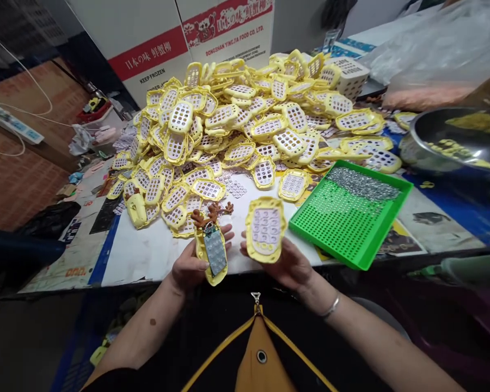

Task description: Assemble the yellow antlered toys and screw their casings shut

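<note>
My left hand (187,268) is closed on a yellow toy shell half (221,275) with brown antlers on top. A grey panel with a circuit board edge (215,251) sits inside it. To the right, my right hand (293,267) grips a yellow shell half with a pale keypad (266,228), its inner side turned up. The two pieces are apart, held over the front edge of the table. Behind them lies a large heap of similar yellow shell halves (228,117) with rows of holes or keypads.
A green perforated tray (347,256) with many small silvery screws (361,184) stands at the right. Beyond it is a metal bowl (420,144) with small yellow parts. White cartons (228,43) rise behind the heap. A power strip (14,122) hangs at left.
</note>
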Tool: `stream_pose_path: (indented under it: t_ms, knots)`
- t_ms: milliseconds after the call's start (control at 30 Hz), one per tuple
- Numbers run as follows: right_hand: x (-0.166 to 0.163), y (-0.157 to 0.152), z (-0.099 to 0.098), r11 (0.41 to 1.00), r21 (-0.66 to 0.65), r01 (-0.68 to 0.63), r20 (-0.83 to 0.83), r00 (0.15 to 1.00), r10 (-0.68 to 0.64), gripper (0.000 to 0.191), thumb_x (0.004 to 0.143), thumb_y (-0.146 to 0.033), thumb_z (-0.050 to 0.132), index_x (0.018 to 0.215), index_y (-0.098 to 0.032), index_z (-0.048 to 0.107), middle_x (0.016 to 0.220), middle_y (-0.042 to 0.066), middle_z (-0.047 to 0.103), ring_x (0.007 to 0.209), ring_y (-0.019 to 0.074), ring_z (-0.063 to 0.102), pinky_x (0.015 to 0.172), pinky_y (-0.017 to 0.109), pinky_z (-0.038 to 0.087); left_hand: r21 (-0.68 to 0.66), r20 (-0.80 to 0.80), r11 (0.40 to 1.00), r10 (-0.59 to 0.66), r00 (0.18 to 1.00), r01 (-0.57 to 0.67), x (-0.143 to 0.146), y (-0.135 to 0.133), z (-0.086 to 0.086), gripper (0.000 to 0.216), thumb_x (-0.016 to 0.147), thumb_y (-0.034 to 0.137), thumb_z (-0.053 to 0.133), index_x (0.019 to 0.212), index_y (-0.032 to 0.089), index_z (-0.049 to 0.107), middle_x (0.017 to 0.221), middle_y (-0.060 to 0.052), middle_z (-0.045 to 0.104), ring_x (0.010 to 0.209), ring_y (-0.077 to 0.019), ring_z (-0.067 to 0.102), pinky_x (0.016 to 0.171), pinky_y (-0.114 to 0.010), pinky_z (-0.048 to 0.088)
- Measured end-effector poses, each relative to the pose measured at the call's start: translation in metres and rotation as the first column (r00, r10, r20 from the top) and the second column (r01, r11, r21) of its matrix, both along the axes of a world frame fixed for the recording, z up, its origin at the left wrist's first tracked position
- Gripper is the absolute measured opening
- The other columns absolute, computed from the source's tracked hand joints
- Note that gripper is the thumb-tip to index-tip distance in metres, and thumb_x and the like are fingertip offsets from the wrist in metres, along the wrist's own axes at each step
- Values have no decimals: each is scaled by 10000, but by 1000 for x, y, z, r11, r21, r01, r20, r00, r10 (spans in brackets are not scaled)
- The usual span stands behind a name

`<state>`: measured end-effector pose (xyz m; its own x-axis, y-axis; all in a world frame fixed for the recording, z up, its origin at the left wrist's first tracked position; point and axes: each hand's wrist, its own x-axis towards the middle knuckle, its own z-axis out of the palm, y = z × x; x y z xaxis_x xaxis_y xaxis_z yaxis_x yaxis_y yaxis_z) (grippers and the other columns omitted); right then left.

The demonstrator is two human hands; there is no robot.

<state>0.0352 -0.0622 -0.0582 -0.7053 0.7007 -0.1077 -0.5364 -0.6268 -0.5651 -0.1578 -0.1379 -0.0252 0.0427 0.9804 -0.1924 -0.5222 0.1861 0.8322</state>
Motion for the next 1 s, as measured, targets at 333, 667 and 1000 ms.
stream_pose_path:
  t_ms: [333,667,1000]
  knots:
    - [-7,-3,40,975,214,60,-2,998,-61,547,701,-654,577,1089,-268,582,1062,64,709,1159,313,604,1033,593,371,-36,-22,995,-91,996,90,3,-12,-17,621,527,209,791,1127,165,637,1087,-129,705,1042,-340,640,1007,-527,411]
    - [-14,-12,31,988,153,-7,22,1000,4,575,653,-645,633,1075,-255,595,1043,68,720,1072,322,649,1032,600,378,-37,-148,994,-109,983,104,-9,-20,-20,698,494,204,839,1148,184,596,1057,-117,695,1029,-340,633,931,-469,459]
    - [-23,-14,35,992,40,-121,12,993,121,380,795,-446,551,1097,-221,604,1121,75,702,1041,258,666,991,495,466,51,-436,986,-123,891,161,-21,-26,-16,742,562,104,798,1253,236,563,1235,-105,612,1159,-316,563,960,-385,449]
